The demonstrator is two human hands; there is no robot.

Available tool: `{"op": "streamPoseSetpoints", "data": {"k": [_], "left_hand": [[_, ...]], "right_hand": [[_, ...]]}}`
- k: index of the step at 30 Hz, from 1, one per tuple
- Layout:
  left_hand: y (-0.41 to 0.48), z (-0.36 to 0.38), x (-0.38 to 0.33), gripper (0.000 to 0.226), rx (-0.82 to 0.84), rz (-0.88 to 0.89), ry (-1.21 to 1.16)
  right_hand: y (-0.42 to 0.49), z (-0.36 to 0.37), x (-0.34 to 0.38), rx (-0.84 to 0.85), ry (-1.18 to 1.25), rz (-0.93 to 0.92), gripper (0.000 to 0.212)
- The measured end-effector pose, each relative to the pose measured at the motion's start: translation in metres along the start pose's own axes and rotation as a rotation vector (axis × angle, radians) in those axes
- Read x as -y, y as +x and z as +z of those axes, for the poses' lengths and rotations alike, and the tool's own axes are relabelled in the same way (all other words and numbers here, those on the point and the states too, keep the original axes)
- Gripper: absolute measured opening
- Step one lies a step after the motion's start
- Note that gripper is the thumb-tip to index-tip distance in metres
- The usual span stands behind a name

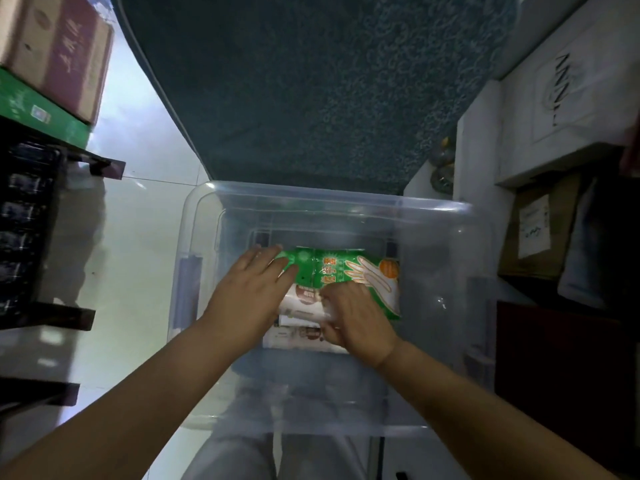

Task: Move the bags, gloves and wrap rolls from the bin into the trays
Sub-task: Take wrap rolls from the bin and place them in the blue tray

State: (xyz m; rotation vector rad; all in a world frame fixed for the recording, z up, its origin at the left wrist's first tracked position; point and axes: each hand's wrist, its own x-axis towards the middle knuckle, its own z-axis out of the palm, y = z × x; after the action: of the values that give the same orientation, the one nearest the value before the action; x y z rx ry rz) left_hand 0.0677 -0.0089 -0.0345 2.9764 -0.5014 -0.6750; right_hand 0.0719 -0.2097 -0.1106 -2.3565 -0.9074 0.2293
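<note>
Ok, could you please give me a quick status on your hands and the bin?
Both hands in the clear bin. Left hand flat on the green glove pack. Right hand gripping the white packs beneath. Nothing in the way.

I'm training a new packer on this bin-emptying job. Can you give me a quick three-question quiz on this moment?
1. True or false: both hands are inside the clear bin.
2. Which hand lies flat on the end of the green glove pack?
A. left hand
B. right hand
C. neither
3. Fill in: the white packs lie ____ the green glove pack, on the side nearer the person.

Key
1. True. The left hand and the right hand both reach down into it.
2. A. The right hand is curled at the pack's near edge, over the white packs.
3. Beside; whether they also tuck under it cannot be told.
</note>
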Motion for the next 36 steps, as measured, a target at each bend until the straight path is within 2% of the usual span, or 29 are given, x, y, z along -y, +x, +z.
{"op": "streamPoseSetpoints", "data": {"k": [2, 4, 6, 8, 9, 14, 18, 19, 21, 24, 26, 28, 36], "left_hand": [[-0.003, -0.004, 0.0, 0.057, 0.072, -0.017, 0.035], [-0.008, -0.008, 0.005, 0.054, 0.088, -0.055, 0.034], [-0.016, -0.011, 0.015, 0.055, 0.072, -0.128, 0.043], [-0.024, -0.016, 0.029, 0.055, 0.038, -0.2, 0.071], [-0.027, -0.019, 0.035, 0.054, 0.012, -0.219, 0.093], [-0.025, -0.025, 0.059, 0.054, -0.146, -0.257, 0.113], [-0.021, -0.02, 0.063, 0.054, -0.201, -0.254, 0.092], [-0.021, -0.018, 0.063, 0.054, -0.2, -0.253, 0.084], [-0.022, -0.014, 0.064, 0.056, -0.189, -0.253, 0.06], [-0.026, -0.009, 0.064, 0.059, -0.175, -0.248, 0.046], [-0.029, -0.007, 0.065, 0.06, -0.166, -0.239, 0.047], [-0.03, -0.005, 0.065, 0.062, -0.157, -0.239, 0.038], [-0.047, -0.017, 0.06, 0.063, -0.151, -0.234, -0.013]], "right_hand": [[-0.008, 0.001, 0.002, -0.036, 0.071, 0.024, 0.039], [-0.016, 0.005, -0.006, -0.035, 0.068, 0.17, 0.052], [-0.026, 0.011, -0.025, 0.129, -0.104, 0.379, 0.059], [-0.034, 0.02, -0.042, 0.401, -0.31, 0.545, 0.054], [-0.036, 0.025, -0.047, 0.46, -0.364, 0.578, 0.05], [-0.014, 0.043, -0.064, 0.317, -0.405, 0.594, 0.03], [0.012, 0.038, -0.075, 0.217, -0.329, 0.752, 0.026], [0.014, 0.038, -0.072, 0.203, -0.298, 0.721, 0.021], [0.011, 0.042, -0.061, 0.265, -0.311, 0.527, 0.013], [-0.013, 0.054, -0.043, 0.423, -0.25, 0.371, 0.028], [-0.025, 0.065, -0.042, 0.538, -0.252, 0.389, 0.044], [-0.03, 0.073, -0.043, 0.585, -0.294, 0.442, 0.054], [-0.021, 0.044, -0.017, 0.516, -0.369, 0.453, 0.051]]}}
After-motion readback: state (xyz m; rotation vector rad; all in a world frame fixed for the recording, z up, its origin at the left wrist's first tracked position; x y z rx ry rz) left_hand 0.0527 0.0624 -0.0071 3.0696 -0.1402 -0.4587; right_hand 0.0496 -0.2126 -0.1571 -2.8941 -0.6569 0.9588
